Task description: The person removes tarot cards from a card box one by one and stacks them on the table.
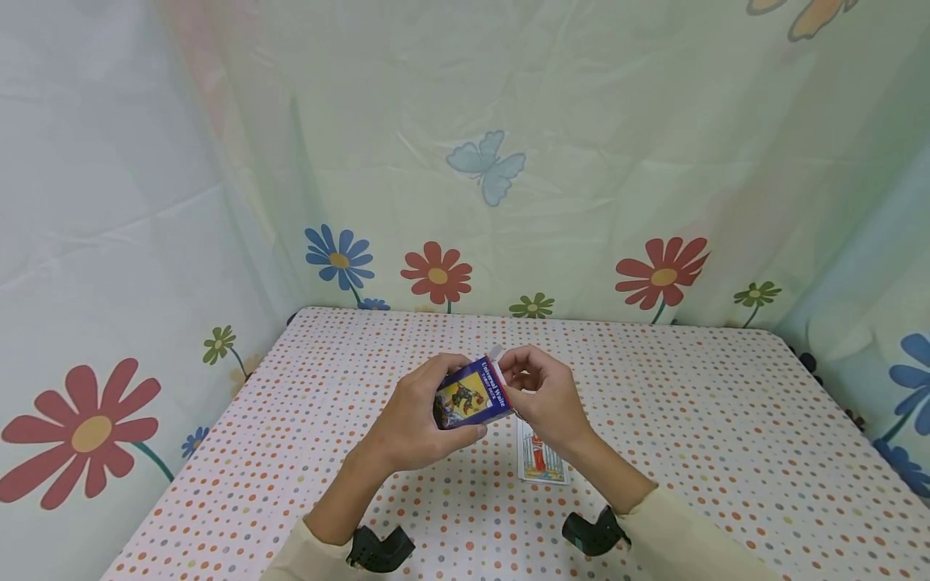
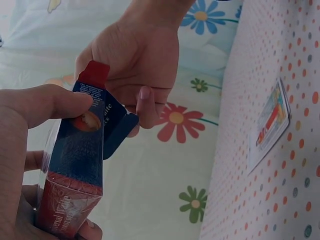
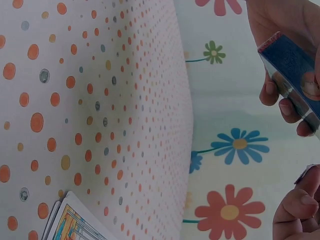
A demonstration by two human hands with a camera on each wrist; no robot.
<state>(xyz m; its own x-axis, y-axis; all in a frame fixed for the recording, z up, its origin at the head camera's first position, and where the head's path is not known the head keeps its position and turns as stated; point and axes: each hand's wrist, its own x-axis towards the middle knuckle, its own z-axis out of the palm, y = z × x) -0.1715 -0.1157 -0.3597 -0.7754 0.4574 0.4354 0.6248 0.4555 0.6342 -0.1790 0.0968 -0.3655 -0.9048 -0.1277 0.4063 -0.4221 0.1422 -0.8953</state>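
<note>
My left hand (image 1: 414,415) grips a blue tarot card box (image 1: 465,397) printed "Universal Waite", its thumb along the near edge in the head view. The box is tilted above the table, its title end toward the right. In the left wrist view a red side tab (image 2: 95,74) stands up and a blue end flap (image 2: 119,131) sticks out, so that end is open. My right hand (image 1: 548,395) pinches this flap between thumb and curled fingers. Below it, a small stack of tarot cards (image 1: 539,461) lies face up on the table, partly hidden by the right hand.
A dotted cloth covers the table (image 1: 683,420). Behind it hangs a pale curtain (image 1: 567,194) with printed flowers and a butterfly. A black wrist device (image 1: 381,550) sits at the left cuff, and another black device (image 1: 594,532) at the right.
</note>
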